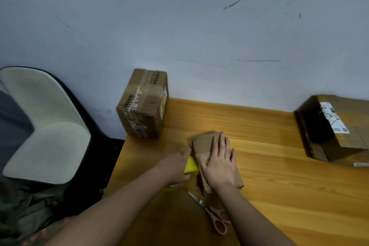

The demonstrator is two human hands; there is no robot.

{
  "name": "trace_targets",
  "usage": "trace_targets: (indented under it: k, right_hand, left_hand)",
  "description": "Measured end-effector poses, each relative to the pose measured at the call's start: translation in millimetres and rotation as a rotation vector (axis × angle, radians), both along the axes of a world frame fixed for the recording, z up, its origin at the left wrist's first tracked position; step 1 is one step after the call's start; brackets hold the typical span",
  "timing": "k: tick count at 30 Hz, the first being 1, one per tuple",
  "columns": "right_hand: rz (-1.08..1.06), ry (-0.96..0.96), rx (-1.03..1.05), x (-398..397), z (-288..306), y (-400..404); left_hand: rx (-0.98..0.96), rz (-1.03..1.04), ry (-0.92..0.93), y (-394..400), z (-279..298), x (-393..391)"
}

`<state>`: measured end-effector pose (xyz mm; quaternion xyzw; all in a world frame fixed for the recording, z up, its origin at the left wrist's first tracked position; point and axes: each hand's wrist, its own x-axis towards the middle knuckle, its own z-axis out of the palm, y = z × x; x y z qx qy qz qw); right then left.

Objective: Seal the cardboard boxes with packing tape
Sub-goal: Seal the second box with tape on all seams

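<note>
2 hands share this seam. Left of the small flat box [217, 158], my left hand [175, 168] curls round the yellow tape dispenser [190, 166], drawing tape off the box's left edge. My right hand [218, 163] lies flat, fingers [220, 144] straight, pressing the lid. I'd keep the tape taut and low, smooth outward, then cut with the pink scissors [214, 215] just below my right wrist.
</note>
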<state>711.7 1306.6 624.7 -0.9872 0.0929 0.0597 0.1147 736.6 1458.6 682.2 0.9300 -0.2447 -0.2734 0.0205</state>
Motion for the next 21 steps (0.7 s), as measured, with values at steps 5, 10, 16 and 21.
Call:
trace_targets:
  k: [5,10,16,21]
  right_hand:
    - [0.057,0.134,-0.03,2,8,-8]
    - [0.055,0.168,-0.035,2,11,-4]
    - [0.049,0.192,-0.045,3,18,-2]
    - [-0.001,0.138,0.102,2,26,-2]
  left_hand:
    - [-0.039,0.072,0.018,0,2,1]
    - [0.047,0.004,-0.044,6,0,-7]
    - [0.158,-0.029,-0.07,0,-1,-6]
    - [0.053,0.028,-0.069,3,5,-12]
